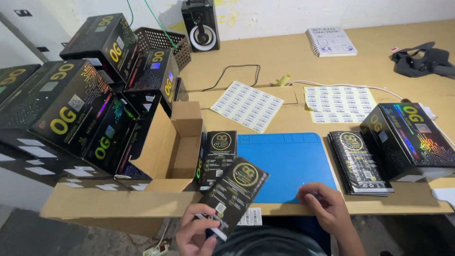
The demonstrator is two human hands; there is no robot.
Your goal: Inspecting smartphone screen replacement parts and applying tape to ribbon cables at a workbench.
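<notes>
Below, left hand [199,234] gripping black packet [234,192]

Left hand [196,234] cut off by bottom edge; black pouch [233,192] lower corner hidden.

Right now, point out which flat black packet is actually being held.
The flat black packet tilted in the left hand, off the desk. Another leans upright by the cardboard box; the rest sit stacked beside the blue mat.

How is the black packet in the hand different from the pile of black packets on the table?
The black packet is a single one, lifted and tilted in the left hand; the stack of packets holds many, lying flat on the table. The held packet sits left of the blue mat, the stack right of it. Both are black with gold round marks.
</notes>
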